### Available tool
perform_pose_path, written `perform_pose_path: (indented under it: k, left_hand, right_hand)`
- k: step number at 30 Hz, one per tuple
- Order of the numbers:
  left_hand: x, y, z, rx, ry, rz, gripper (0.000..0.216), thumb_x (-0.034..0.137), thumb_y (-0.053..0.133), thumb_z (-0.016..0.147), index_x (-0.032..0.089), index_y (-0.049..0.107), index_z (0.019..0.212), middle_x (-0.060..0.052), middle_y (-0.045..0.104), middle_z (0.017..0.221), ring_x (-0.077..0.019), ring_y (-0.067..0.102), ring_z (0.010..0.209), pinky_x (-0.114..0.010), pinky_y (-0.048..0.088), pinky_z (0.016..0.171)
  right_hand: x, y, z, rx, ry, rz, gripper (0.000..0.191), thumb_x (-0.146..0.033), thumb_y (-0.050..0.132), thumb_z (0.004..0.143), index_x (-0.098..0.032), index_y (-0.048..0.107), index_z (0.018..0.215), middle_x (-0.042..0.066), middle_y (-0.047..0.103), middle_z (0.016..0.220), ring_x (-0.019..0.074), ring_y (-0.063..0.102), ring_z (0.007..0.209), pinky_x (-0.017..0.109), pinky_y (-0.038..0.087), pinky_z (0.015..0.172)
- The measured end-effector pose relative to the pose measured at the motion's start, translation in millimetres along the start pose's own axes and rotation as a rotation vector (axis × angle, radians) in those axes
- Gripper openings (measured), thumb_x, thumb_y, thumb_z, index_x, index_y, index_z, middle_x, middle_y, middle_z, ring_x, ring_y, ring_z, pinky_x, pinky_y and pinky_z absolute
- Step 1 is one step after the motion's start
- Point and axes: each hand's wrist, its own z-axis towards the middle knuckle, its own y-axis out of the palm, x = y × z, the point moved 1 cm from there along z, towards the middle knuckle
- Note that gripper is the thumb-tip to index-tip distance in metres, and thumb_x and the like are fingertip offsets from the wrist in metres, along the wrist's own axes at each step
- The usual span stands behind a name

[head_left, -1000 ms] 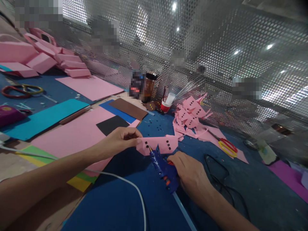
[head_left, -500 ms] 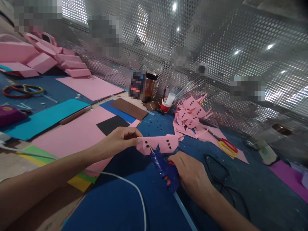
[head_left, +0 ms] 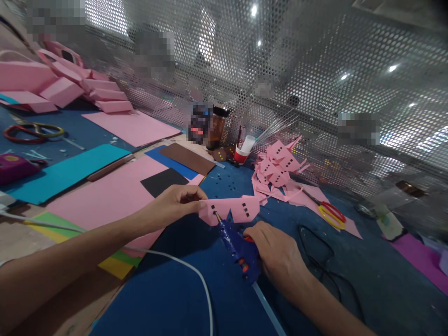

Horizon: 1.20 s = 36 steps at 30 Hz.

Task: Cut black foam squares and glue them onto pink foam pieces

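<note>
My left hand (head_left: pixel 182 201) pinches the left end of a pink paper cutout (head_left: pixel 226 205), which has small black squares on both halves and a notch in its lower edge. Wrapped round the handle of a blue glue gun (head_left: pixel 241 254) is my right hand (head_left: pixel 276 249), with its fingers near the red trigger. The gun's nozzle points up and left, at the black squares on the cutout's left half; whether it touches the paper I cannot tell. A pale glue stick (head_left: pixel 268 308) sticks out of the gun's back end.
Behind lies a pile of similar pink cutouts (head_left: pixel 278 163), with red-and-yellow scissors (head_left: pixel 331 214) to its right. A red-and-white cup (head_left: pixel 241 155) and a brown jar (head_left: pixel 216 128) stand near the perforated metal screen (head_left: pixel 308 84). A white cable (head_left: pixel 175 257) crosses the front; a black cable (head_left: pixel 318 261) lies right.
The glue gun's nozzle has shifted very slightly left and down across the cutout's left half. Both hands keep their holds.
</note>
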Motion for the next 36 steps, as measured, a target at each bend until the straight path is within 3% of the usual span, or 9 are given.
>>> perform_pose_path:
  k: [6,36]
  left_hand:
    - [-3.2,-1.1,0.7,0.04,-0.006,0.001,0.017,0.033,0.059,0.086,0.017,0.067,0.085,-0.002,0.071,0.083,-0.019,0.064,0.082,-0.03,0.047,0.077]
    - [0.5,0.4,-0.1,-0.002,-0.01,0.008,0.018,0.036,0.058,0.086,0.02,0.066,0.085,-0.002,0.071,0.083,-0.0179,0.065,0.08,-0.029,0.048,0.075]
  right_hand:
    - [0.3,3.0,-2.0,-0.003,-0.011,-0.018,0.014,-0.011,0.058,0.086,-0.018,0.059,0.099,0.004,0.061,0.084,0.0181,0.058,0.073,0.029,0.043,0.063]
    - [0.6,0.4,-0.3,-0.012,0.032,0.015,0.019,-0.008,0.056,0.084,-0.018,0.059,0.1,0.004,0.061,0.085,0.0172,0.057,0.074,0.028,0.043,0.063]
